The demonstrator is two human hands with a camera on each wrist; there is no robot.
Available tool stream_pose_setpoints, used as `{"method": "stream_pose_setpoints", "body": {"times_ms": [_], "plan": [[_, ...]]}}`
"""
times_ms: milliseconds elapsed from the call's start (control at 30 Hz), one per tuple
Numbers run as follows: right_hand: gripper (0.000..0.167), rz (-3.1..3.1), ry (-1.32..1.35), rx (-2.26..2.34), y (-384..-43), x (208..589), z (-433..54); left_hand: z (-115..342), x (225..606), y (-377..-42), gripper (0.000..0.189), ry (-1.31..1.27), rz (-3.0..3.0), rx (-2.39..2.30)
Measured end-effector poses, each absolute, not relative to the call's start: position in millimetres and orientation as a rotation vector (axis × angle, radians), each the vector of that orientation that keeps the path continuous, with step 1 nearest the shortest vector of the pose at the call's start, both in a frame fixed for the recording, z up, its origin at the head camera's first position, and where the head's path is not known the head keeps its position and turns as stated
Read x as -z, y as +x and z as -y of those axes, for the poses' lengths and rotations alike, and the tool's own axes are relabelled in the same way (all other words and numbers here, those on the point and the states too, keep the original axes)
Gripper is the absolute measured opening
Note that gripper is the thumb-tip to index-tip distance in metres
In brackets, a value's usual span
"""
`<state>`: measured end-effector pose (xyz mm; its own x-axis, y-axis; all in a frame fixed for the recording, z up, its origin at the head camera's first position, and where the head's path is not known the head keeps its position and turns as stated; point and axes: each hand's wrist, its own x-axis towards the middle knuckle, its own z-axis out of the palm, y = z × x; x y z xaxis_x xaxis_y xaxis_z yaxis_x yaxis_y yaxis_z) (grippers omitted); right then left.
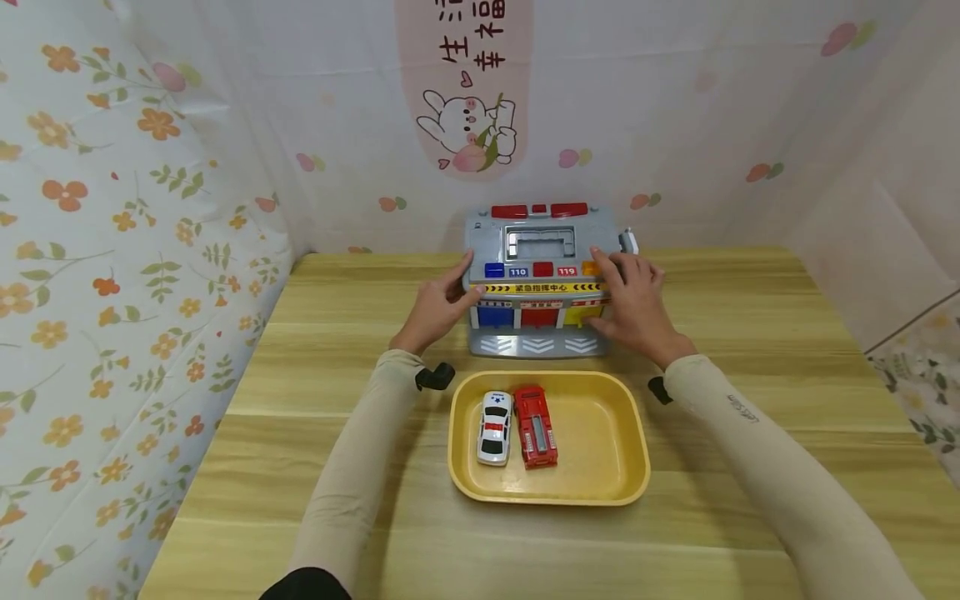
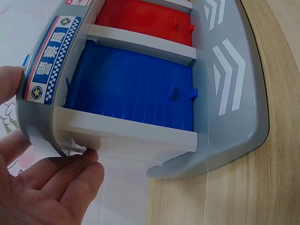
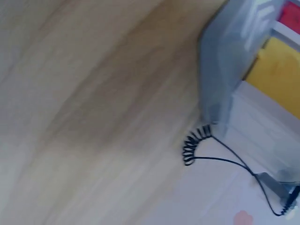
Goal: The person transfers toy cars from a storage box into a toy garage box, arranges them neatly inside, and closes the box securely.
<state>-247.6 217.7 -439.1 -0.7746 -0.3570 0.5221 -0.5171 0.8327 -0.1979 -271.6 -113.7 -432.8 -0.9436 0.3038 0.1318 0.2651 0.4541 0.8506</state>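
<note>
A grey toy garage (image 1: 487, 242) stands upright on the table, with blue, red and yellow doors along its front. My left hand (image 1: 432, 311) holds its left front corner, thumb at the front edge of the roof. In the left wrist view, the fingers (image 2: 70, 180) curl in under the roof's overhang, beside the blue door (image 2: 136, 89). On the other side, my right hand (image 1: 637, 304) reaches over the roof edge. Its index finger lies on the roof by an orange button (image 1: 592, 268), and its thumb touches the yellow door (image 1: 576, 315). The right wrist view does not show these fingers.
In front of the garage sits a yellow tray (image 1: 600, 496) with a white toy police car (image 1: 493, 446) and a red toy fire truck (image 1: 531, 408). A coiled black cord (image 3: 190, 147) hangs at the garage's right side. A patterned cloth (image 1: 337, 125) rises behind.
</note>
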Motion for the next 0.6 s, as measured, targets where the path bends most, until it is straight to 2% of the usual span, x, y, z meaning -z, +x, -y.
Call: {"method": "stream_pose_setpoints", "body": {"times_ms": [367,600], "plan": [[0.096,2.532,0.762,-0.469,-245,409,-193,113,432,-272,0.065,0.516,-2.647,-1.546],[0.076,2.636,0.821,-0.477,-246,394,-180,114,432,-272,0.066,0.528,-2.638,-1.545]]}}
